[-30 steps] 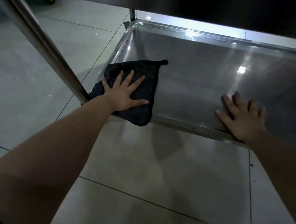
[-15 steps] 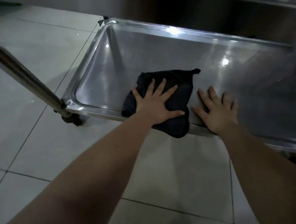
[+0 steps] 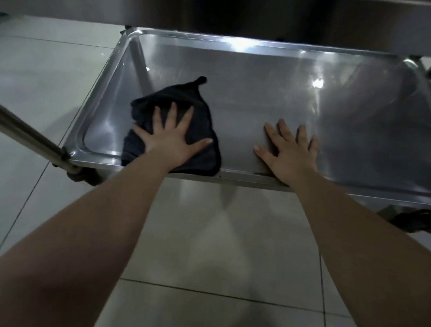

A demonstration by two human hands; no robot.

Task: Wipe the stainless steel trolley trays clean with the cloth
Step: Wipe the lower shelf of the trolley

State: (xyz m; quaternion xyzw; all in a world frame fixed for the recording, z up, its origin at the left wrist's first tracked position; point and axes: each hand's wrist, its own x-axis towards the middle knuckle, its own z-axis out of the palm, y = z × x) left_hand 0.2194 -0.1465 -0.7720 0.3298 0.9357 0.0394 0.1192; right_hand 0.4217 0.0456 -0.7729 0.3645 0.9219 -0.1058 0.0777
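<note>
Your left grip (image 3: pixel 171 139) is spread flat, fingers straight and splayed, pressing the black cloth (image 3: pixel 188 97) onto the floor of the lower trolley tray (image 3: pixel 265 90). The cloth sits in the near-left part of that tray. Its near edge laps over the front rim, and its hanging loop (image 3: pixel 202 80) points toward the far wall. Your right grip (image 3: pixel 290 153) is spread too, palm down on bare steel at the front rim. It is just right of the cloth, apart from it, and holds nothing; it looks to be bracing you.

The tray's long axis runs left to right across your view, and most of its bare surface lies to the right of the cloth and beyond it. A stroke along that axis would run straight into your right grip, so I judge that grip has to lift or slide away first. Keep the wipe with the left grip, since it is already on the cloth.
</note>
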